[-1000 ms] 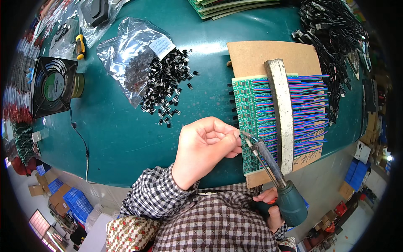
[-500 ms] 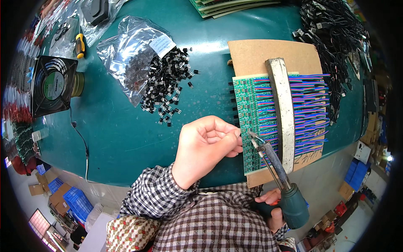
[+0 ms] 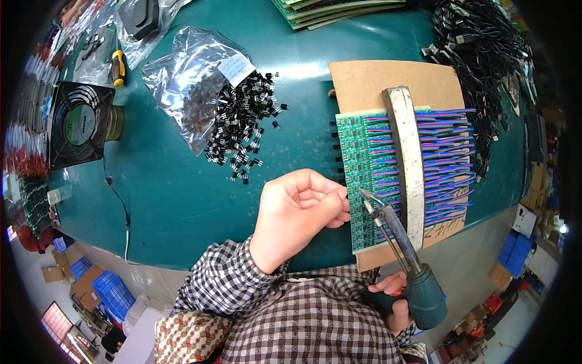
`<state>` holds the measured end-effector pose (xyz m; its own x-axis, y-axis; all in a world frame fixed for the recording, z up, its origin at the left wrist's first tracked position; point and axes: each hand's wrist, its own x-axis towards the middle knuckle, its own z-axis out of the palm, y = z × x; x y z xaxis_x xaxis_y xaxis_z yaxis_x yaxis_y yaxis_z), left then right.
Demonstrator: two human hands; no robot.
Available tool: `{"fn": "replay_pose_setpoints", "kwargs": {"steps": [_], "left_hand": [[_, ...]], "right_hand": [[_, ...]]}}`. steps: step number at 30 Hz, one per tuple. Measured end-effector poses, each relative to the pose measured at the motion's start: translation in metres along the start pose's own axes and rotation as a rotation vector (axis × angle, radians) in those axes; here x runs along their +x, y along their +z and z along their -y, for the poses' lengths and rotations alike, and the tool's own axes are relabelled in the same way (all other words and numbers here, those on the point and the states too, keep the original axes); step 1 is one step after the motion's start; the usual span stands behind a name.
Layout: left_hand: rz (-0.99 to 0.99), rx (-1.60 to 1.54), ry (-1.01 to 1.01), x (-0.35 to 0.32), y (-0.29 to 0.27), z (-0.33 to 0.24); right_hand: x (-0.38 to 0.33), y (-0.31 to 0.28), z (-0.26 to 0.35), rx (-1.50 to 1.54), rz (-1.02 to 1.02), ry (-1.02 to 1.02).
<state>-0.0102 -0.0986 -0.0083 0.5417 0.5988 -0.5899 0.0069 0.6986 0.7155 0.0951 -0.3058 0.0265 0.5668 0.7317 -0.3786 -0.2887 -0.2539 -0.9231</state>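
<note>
Far left, one clear plastic bag (image 3: 188, 85) spills small black components (image 3: 242, 130); your left hand (image 3: 300, 212) is curled by the green circuit-board strip (image 3: 364, 176), your right hand (image 3: 397, 300) clamps one green-handled soldering iron (image 3: 403, 261).

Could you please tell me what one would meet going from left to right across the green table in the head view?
Black fan → yellow-handled screwdriver → clear plastic bag → heap of small black parts → left hand → tip of the soldering iron → metal bar across the green circuit board → tangle of black cables.

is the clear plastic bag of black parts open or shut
Open: the clear bag lies flat and small black parts have spilled from its mouth onto the green table.
</note>
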Motion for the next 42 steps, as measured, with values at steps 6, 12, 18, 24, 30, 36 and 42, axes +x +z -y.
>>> {"fn": "replay_pose_setpoints", "kwargs": {"steps": [6, 12, 18, 24, 30, 36, 42], "left_hand": [[0.007, -0.008, -0.001, 0.000, -0.001, -0.001], [0.009, -0.025, -0.012, 0.000, -0.001, 0.000], [0.025, -0.060, -0.024, -0.001, -0.002, 0.002], [-0.395, 0.686, 0.572, -0.004, -0.020, -0.034], [-0.598, 1.298, 0.661, 0.031, -0.031, -0.049], [-0.582, 1.396, 0.669, 0.027, -0.026, -0.048], [-0.549, 1.418, 0.673, 0.024, -0.024, -0.046]], "right_hand": [[0.004, 0.002, 0.005, -0.005, 0.024, 0.027], [0.002, 0.005, -0.001, -0.033, -0.052, -0.080], [0.012, 0.010, -0.002, 0.013, -0.055, -0.163], [0.019, 0.007, 0.003, 0.107, -0.055, -0.185], [0.023, 0.003, 0.009, 0.156, -0.028, -0.070], [0.024, -0.004, 0.007, 0.161, 0.084, -0.146], [0.024, -0.005, 0.009, 0.199, 0.027, -0.080]]}}
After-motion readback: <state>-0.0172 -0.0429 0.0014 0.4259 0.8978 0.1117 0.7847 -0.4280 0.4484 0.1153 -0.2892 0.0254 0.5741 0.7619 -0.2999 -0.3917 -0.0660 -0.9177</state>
